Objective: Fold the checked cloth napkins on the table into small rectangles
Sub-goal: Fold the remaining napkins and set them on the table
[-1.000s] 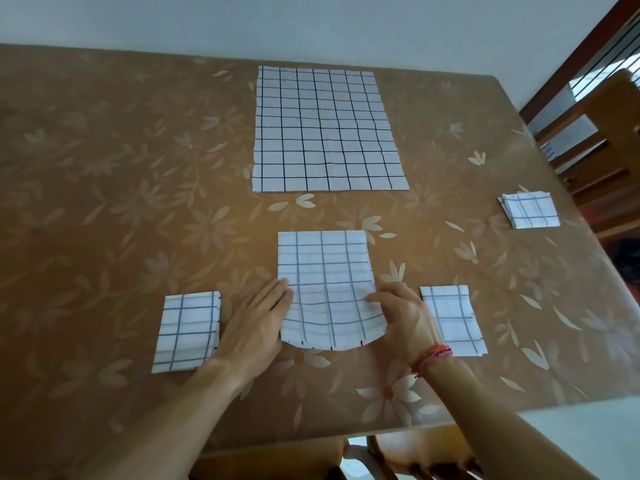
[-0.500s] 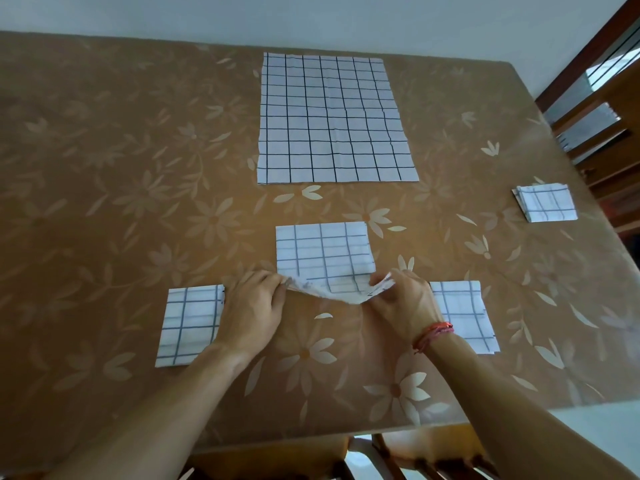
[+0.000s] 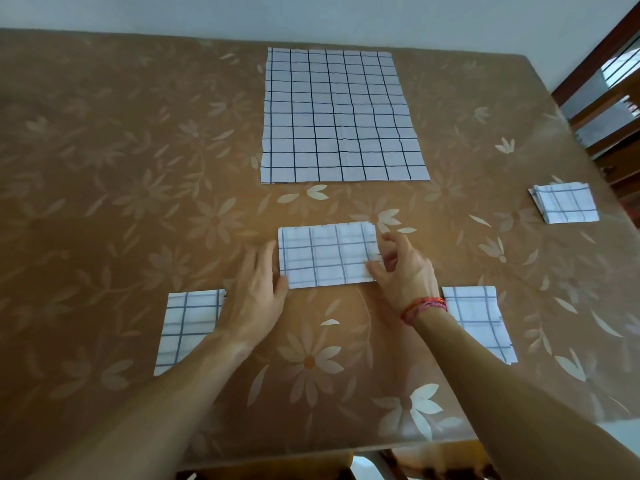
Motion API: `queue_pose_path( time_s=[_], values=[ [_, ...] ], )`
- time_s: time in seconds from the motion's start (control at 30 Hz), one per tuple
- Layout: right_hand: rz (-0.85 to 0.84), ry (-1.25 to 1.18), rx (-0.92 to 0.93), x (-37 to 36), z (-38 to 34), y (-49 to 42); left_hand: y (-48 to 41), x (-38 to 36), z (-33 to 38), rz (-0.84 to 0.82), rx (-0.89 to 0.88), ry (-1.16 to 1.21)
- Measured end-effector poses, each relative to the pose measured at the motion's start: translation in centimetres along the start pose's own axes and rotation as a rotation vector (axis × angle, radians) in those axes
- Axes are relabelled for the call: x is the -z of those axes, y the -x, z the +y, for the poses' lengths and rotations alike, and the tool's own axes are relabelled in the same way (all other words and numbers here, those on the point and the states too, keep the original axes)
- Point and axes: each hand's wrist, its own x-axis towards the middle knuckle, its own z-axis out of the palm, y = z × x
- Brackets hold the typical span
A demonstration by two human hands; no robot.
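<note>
Glossy floral table (image 3: 104, 202) (brown), pale wall (image 3: 311, 15) behind. Left hand (image 3: 252, 299) lies flat against the napkin (image 3: 325, 258); right hand (image 3: 401, 271) pinches its right edge.

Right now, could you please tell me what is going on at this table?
A person is folding checked napkins on the table. The left hand lies flat against the left edge of the middle napkin, a wide rectangle, while the right hand seems to pinch its right edge. Three folded napkins lie aside: near left, near right and far right. One unfolded napkin lies spread at the far side.
</note>
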Motion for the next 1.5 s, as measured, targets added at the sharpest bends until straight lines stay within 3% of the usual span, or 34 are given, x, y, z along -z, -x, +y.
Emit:
queue_pose_path(
  time_s=[0.1, 0.3, 0.6, 0.9, 1.17, 1.5],
  values=[
    [0.030, 0.064, 0.000, -0.4, -0.1, 0.3, -0.5, -0.1, -0.9, -0.053, -0.136, -0.151],
    [0.131, 0.222, 0.310, -2.4, -2.4, 0.5, -2.2, -0.3, -1.8, -0.250, -0.187, -0.351],
    [-0.218, 0.383, 0.615, -7.6, -6.7, -0.5, -3.2, -1.3, -3.2, -0.320, -0.266, -0.454],
    [-0.253, 0.486, 0.522, -8.9, -5.4, -0.7, -3.3, -1.4, -3.6, -0.285, -0.314, -0.502],
    [-0.277, 0.546, 0.379, -3.8, 0.2, -1.1, -3.4, -1.1, -3.1, -0.362, -0.263, -0.484],
    [-0.250, 0.518, 0.370, -2.8, 0.2, -1.6, -3.4, -0.7, -2.4, -0.387, -0.228, -0.474]
  ],
)
